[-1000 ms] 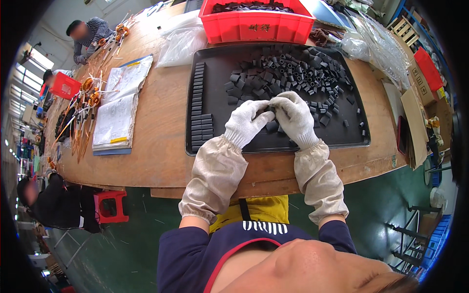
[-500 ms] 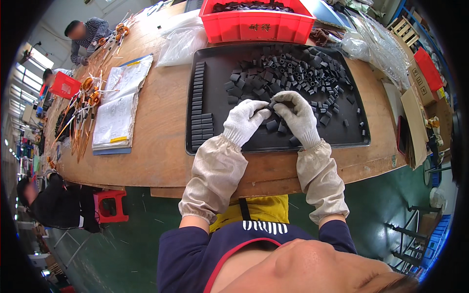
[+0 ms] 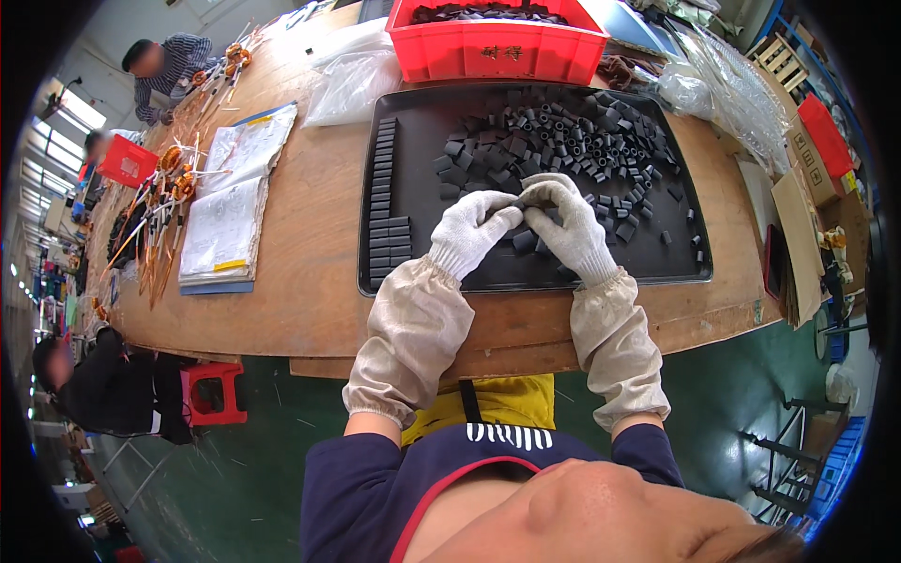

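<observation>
Landmark: black tray (image 3: 420, 169), lying flat on the wooden table (image 3: 319, 272).

Item: left hand (image 3: 469, 225), white-gloved, hovering above the tray's near middle. Thumb and fingertips are pinching a small dark piece (image 3: 519, 202).

Item: right hand (image 3: 571, 227), likewise gloved, hovering just beside it above the tray. Its bent fingers are gripping the same piece; which hand is bearing it, one cannot tell.

Item: loose black tubes (image 3: 514, 145), lying jumbled across the tray's far middle and right. The raised rim is probably keeping them from rolling off.

Item: lined-up black pieces (image 3: 383, 169), forming a column along the tray's left edge, doubling in width toward the near corner. The ordering is apparently keeping them apart from the jumble.

Item: red bin (image 3: 497, 54), standing just beyond the tray and holding more dark pieces, seemingly for easy reach.

Item: paper sheets (image 3: 221, 225), lying left of the tray, perhaps for consulting.

Position of the held piece: sitting between both hands' fingertips, over the tray, nearer than most of the loose tubes and right of the column. Its shape is mostly hiding behind the gloves.
</observation>
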`<state>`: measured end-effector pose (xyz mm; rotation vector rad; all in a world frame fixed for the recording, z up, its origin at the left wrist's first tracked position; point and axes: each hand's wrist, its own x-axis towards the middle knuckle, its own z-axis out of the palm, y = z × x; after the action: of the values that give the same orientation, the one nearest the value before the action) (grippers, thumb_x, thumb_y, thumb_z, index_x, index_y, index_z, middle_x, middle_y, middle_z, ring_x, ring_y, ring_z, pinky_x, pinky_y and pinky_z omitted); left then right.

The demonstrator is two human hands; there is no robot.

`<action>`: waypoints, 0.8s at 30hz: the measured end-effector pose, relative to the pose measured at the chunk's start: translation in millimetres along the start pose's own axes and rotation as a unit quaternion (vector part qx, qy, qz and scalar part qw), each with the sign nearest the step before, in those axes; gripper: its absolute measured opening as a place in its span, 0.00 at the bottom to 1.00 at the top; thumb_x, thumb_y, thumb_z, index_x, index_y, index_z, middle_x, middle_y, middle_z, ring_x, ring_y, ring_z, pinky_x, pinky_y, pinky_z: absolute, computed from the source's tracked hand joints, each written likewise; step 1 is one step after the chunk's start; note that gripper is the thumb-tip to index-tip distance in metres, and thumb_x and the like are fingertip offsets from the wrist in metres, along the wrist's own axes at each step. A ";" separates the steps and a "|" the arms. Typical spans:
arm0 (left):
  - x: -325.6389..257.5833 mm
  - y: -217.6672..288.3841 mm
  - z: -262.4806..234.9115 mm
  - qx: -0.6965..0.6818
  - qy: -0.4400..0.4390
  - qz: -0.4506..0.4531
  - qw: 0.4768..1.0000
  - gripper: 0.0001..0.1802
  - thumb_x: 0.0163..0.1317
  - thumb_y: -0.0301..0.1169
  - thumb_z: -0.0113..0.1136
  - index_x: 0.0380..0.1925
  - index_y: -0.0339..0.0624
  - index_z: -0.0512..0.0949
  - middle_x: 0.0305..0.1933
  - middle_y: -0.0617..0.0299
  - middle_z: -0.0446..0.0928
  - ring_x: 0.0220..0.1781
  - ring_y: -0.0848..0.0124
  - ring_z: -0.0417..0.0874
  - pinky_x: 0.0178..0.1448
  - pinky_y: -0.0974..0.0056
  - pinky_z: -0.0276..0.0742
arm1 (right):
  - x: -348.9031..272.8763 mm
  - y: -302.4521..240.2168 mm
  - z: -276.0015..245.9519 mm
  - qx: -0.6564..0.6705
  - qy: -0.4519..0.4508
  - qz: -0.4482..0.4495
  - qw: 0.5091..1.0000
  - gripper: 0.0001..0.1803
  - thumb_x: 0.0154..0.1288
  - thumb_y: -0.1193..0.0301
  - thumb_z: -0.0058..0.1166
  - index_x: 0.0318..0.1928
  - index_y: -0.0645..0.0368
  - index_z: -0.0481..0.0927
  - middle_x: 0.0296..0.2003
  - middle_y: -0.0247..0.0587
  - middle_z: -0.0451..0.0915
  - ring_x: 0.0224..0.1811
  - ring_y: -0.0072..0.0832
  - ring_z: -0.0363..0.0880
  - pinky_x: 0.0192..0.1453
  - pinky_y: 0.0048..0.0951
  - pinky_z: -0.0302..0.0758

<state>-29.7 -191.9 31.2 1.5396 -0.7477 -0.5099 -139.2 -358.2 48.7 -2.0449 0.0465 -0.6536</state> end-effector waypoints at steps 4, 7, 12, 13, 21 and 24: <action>-2.4 6.0 -1.1 0.110 0.036 0.064 0.991 0.15 0.66 0.35 0.71 0.50 0.41 0.86 0.45 0.56 0.86 0.45 0.67 0.88 0.52 0.63 0.82 | -0.9 3.9 -0.4 -0.007 0.007 -0.022 1.000 0.11 0.66 0.78 0.61 0.48 0.59 0.84 0.55 0.40 0.79 0.49 0.29 0.83 0.53 0.28 0.79; -3.5 20.9 -10.3 0.271 0.093 0.158 0.945 0.15 0.61 0.35 0.73 0.47 0.48 0.87 0.41 0.55 0.84 0.41 0.56 0.87 0.48 0.57 0.83 | 0.7 14.4 6.8 0.008 0.039 -0.008 0.999 0.14 0.67 0.78 0.62 0.53 0.58 0.83 0.59 0.41 0.76 0.49 0.27 0.84 0.55 0.28 0.80; -11.9 28.4 -76.6 0.526 0.194 0.194 0.805 0.15 0.54 0.34 0.76 0.44 0.55 0.89 0.42 0.60 0.84 0.47 0.57 0.83 0.51 0.53 0.81 | 1.0 22.0 6.5 -0.024 0.089 -0.010 0.996 0.14 0.68 0.76 0.63 0.53 0.59 0.82 0.59 0.41 0.77 0.46 0.25 0.85 0.53 0.28 0.80; -13.8 26.8 -89.0 0.564 0.199 0.147 0.788 0.13 0.54 0.35 0.76 0.41 0.57 0.89 0.46 0.61 0.83 0.53 0.56 0.81 0.56 0.52 0.79 | 1.7 22.1 8.1 -0.019 0.096 -0.018 0.995 0.14 0.68 0.76 0.63 0.53 0.59 0.82 0.59 0.41 0.77 0.45 0.25 0.85 0.52 0.28 0.80; -21.8 7.4 -121.6 0.637 0.113 0.066 0.760 0.13 0.56 0.39 0.74 0.43 0.61 0.90 0.67 0.52 0.75 0.68 0.48 0.73 0.70 0.49 0.71 | 3.2 22.9 4.3 -0.062 0.168 -0.030 0.983 0.12 0.69 0.74 0.63 0.52 0.58 0.83 0.56 0.40 0.79 0.40 0.25 0.82 0.49 0.28 0.81; -21.3 5.2 -119.3 0.647 0.108 0.057 0.753 0.12 0.58 0.37 0.72 0.43 0.61 0.90 0.68 0.51 0.74 0.68 0.47 0.73 0.70 0.48 0.72 | 3.2 23.0 1.3 -0.064 0.169 -0.024 0.983 0.12 0.69 0.74 0.63 0.52 0.58 0.83 0.55 0.40 0.80 0.40 0.25 0.82 0.49 0.28 0.81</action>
<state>39.2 -93.4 47.6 2.7324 -1.0730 0.4535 -130.7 -370.6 30.9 -2.0412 0.2428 -1.0479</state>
